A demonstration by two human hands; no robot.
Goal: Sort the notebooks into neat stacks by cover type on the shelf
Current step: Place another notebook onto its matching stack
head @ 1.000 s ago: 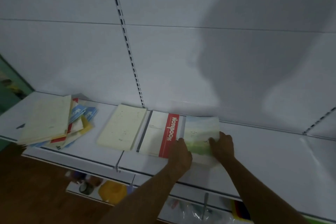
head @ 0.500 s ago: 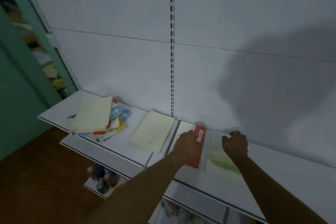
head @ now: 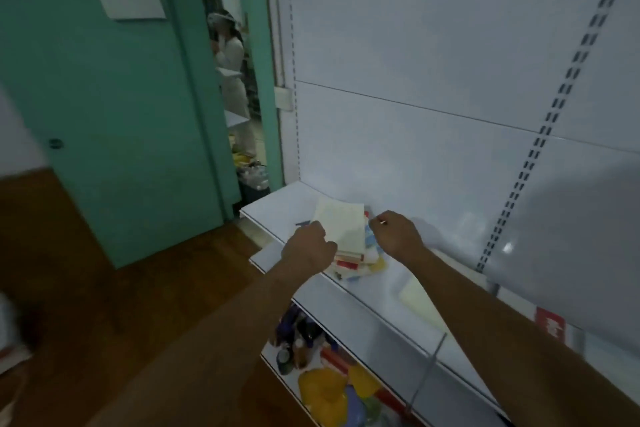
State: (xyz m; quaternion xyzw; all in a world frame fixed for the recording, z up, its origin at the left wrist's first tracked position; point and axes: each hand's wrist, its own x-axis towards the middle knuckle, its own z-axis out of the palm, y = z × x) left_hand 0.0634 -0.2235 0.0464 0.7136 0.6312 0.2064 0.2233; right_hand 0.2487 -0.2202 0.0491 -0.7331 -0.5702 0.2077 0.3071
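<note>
Both hands (head: 308, 248) (head: 394, 236) at messy notebook pile (head: 349, 243), grip unclear.

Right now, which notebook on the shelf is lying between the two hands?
The cream notebook topping the messy pile, between the left hand and right hand. The other cream notebook and the red-striped notebook lie further right.

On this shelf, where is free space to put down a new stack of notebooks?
Bare shelf lies left of the messy pile, toward the green door, and between the pile and the cream notebook. It is crowded around the pile, where both hands work.
</note>
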